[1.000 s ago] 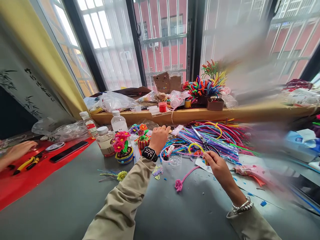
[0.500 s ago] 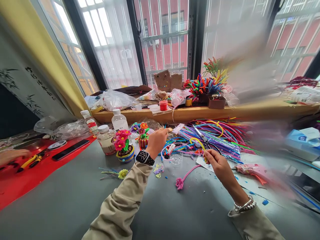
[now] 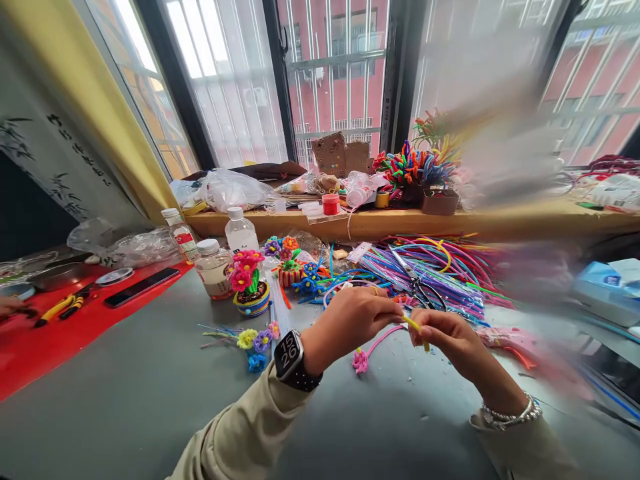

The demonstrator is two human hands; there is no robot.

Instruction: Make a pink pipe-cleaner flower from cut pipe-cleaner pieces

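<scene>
Near bench open, far side jammed
Grey bench (image 3: 125, 407) bare front/left. Blocked behind: bottles (image 3: 214, 267), flower pot (image 3: 249, 288), pipe-cleaner pile (image 3: 425, 267) w/ scissors (image 3: 417, 283); small flowers (image 3: 257, 339) left-centre.

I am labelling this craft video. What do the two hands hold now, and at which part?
Both hands pinch a yellow pipe cleaner: the left hand at its upper end, the right hand just below, with the lower tip sticking out.
</scene>
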